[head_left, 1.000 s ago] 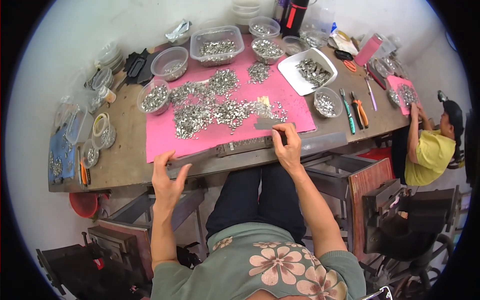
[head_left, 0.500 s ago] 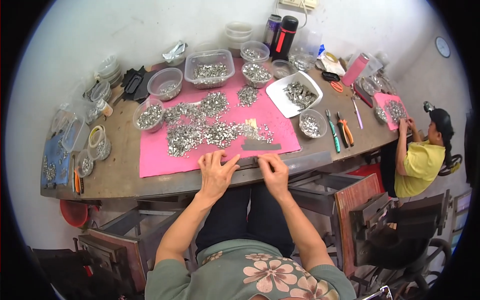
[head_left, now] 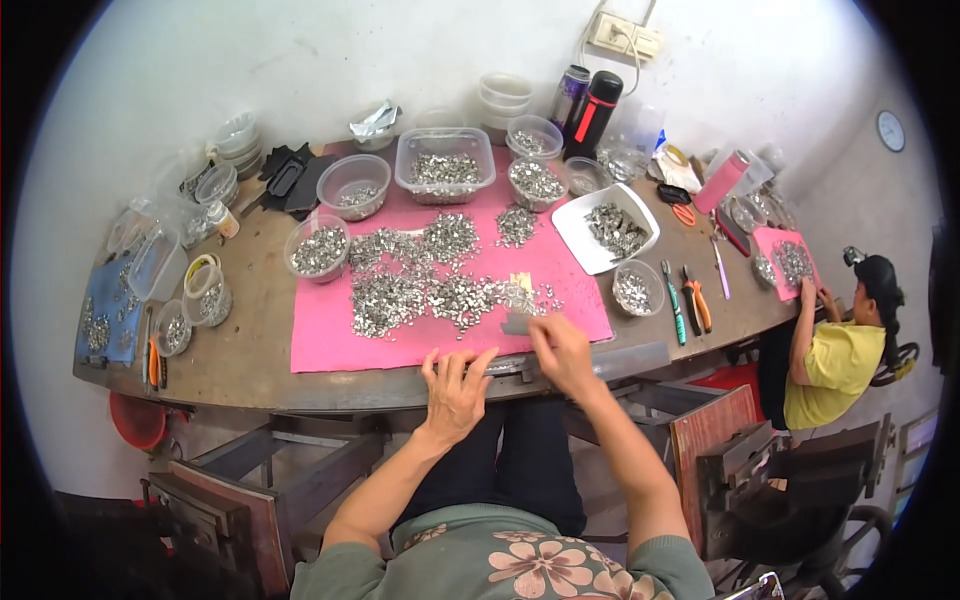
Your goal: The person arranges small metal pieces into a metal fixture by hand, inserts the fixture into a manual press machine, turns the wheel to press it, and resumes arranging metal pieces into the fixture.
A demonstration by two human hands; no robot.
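Note:
A pink mat (head_left: 340, 345) lies on the brown table (head_left: 250, 365) and carries heaps of small silver metal parts (head_left: 420, 290). My left hand (head_left: 455, 385) rests flat, fingers spread, on the table's front edge over a grey metal block (head_left: 505, 362). My right hand (head_left: 560, 350) is at the mat's front edge, fingers pinched on a small grey metal piece (head_left: 517, 323) beside the heaps.
Clear tubs (head_left: 445, 165) and bowls (head_left: 318, 248) of metal parts ring the mat, with a white tray (head_left: 608, 228), pliers (head_left: 685, 298) and two flasks (head_left: 595, 115). Another person in a yellow shirt (head_left: 835, 360) works at the right end. A red bucket (head_left: 138, 420) sits below left.
My left hand came from the table's left front edge to the middle, beside my right hand. The view shifted upward, so the table sits lower in the picture.

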